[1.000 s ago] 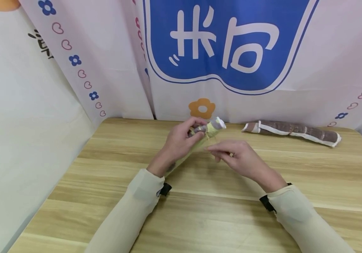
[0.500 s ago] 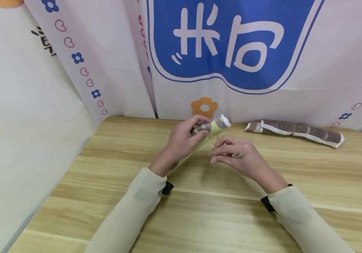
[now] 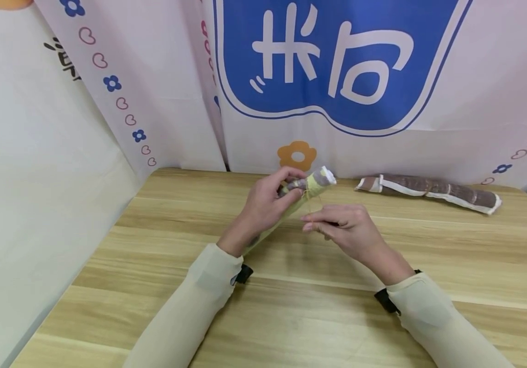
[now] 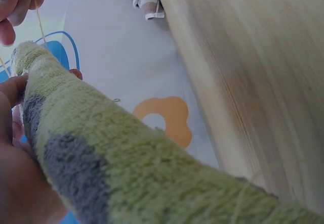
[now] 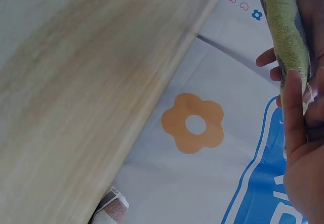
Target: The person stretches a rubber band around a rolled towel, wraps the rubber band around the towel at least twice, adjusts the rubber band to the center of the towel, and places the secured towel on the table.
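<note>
Person at the worktop (image 3: 268,312), both hands busy. Left hand (image 3: 262,204) was wrapped round a yellow-green and grey roll (image 4: 136,168), fingers over the top, thumb on the near side. Roll sat tilted, white-edged end up and off to the right; lower end ran behind the left wrist, so from where I stood I couldn't tell if it touched the worktop. A thin yellow string (image 4: 40,24) went round the roll near the upper end, just past the left thumb, strands reaching down to the right hand (image 3: 348,225). Right hand had thumb and fingertips closed in a pinch on it, no real gap. Couldn't tell string from elastic, or whether it was being tied or taken off.

My take on doing that step well: left hand firm, as near the band as possible without pinning the string, so the roll couldn't twist or unroll. Pull square to the roll with steady, modest tension; a slanted pull would likely walk the string off the upper end. Too tight would probably crimp the cloth, which looked soft. Working low over the worktop seemed sensible in case of a slip. Brown roll (image 3: 429,192) lay back right, well apart, out of the way.
</note>
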{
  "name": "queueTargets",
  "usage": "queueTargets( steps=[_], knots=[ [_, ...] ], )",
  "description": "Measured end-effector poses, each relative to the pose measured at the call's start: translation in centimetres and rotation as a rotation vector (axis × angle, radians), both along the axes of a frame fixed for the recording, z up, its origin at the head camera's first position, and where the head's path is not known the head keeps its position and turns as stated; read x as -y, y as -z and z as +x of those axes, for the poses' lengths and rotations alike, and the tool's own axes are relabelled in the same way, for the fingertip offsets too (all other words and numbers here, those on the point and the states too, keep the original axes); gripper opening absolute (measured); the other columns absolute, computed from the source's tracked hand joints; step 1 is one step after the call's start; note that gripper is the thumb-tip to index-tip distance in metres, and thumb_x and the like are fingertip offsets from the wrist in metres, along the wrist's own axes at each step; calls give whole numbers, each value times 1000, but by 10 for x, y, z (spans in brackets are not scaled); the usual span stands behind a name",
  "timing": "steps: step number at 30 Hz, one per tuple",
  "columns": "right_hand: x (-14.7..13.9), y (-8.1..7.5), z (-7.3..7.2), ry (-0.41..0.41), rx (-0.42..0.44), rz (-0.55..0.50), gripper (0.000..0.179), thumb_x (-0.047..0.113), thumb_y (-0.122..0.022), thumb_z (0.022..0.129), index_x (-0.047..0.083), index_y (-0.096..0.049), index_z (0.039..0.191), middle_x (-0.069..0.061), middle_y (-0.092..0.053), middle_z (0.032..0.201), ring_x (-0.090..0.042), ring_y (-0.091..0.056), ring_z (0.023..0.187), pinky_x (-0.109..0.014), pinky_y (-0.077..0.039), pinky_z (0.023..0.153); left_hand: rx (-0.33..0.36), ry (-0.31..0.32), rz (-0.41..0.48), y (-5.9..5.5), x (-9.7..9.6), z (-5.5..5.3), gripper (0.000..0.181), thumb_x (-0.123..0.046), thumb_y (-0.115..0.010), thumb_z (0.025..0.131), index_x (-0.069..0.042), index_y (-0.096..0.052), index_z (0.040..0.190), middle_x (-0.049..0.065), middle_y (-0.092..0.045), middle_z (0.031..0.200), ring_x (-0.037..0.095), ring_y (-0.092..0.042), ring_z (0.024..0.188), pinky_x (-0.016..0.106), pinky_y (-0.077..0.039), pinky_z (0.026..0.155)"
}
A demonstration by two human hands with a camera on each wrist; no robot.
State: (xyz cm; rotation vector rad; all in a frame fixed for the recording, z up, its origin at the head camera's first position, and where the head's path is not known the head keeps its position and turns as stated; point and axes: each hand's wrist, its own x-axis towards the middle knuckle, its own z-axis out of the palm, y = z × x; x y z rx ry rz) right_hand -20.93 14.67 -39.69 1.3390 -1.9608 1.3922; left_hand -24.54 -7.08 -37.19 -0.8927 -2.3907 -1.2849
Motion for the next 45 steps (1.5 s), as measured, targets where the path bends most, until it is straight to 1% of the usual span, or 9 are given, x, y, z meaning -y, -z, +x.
queueTargets(
  steps=[6, 9, 14, 18, 21, 27, 32, 40, 45],
  knots=[
    [4, 0, 1, -24, 40, -43, 13, 7, -83, 89, 4, -85, 101, -4, -72, 96, -15, -63, 84, -20, -50, 68, 45, -38, 2, 5, 3, -4, 25, -8, -67, 102, -9, -69, 127, 5, -71, 100, 17, -49, 70, 31, -40, 61],
    [8, 1, 2, -36, 9, -88, 25, 28, -80, 94, 5, -85, 103, -6, -67, 98, -16, -59, 88, -21, -49, 70, 64, -55, -7, 7, 5, -6, 24, -8, -66, 103, -11, -69, 127, 3, -71, 102, 17, -51, 72, 31, -42, 62],
    [16, 0, 3, -57, -108, -174, 32, 31, -75, 98, 4, -83, 115, -12, -62, 100, -17, -51, 79, -24, -40, 65, 89, -53, -24, 9, 4, -8, 23, -9, -67, 103, -13, -68, 125, 3, -72, 105, 18, -56, 76, 32, -48, 65],
    [18, -2, 4, 77, -189, -233, 43, 36, -78, 95, 9, -77, 128, -18, -62, 102, -16, -49, 71, -22, -39, 63, 114, -69, -17, 8, 3, -7, 25, -10, -67, 103, -13, -68, 127, 4, -71, 106, 19, -60, 80, 33, -51, 69],
    [16, -1, 5, 240, -162, -208, 63, 48, -78, 90, 13, -69, 142, -17, -61, 107, -13, -45, 64, -19, -38, 59, 125, -94, -3, 7, 2, -6, 27, -10, -67, 102, -12, -68, 129, 5, -71, 108, 19, -62, 83, 34, -54, 72],
    [10, 2, 11, 508, -40, -27, 96, 73, -64, 86, 13, -49, 160, -16, -59, 114, -8, -42, 58, -19, -40, 52, 127, -151, 2, 8, 0, -2, 28, -11, -67, 102, -11, -68, 130, 6, -72, 108, 18, -60, 74, 32, -52, 66],
    [7, -1, 15, 592, 169, 87, 112, 89, -50, 83, 18, -32, 168, -12, -61, 123, -11, -50, 62, -26, -45, 60, 106, -209, 53, 10, -1, -1, 25, -12, -66, 103, -11, -69, 128, 5, -71, 108, 16, -53, 61, 30, -43, 54],
    [6, -3, 17, 391, 499, 17, 100, 82, -46, 96, 12, -37, 166, -15, -59, 122, -29, -59, 55, -34, -52, 53, -65, -241, 101, 9, -5, 0, 25, -9, -65, 102, -6, -69, 126, 8, -74, 109, 17, -58, 70, 33, -46, 61],
    [10, -3, 21, 267, 679, -34, 85, 72, -46, 103, 9, -46, 160, -16, -62, 123, -26, -61, 57, -38, -58, 58, -123, -228, 129, 8, -8, 2, 26, -7, -66, 101, -3, -68, 127, 10, -74, 114, 20, -63, 79, 33, -48, 63]
  ],
)
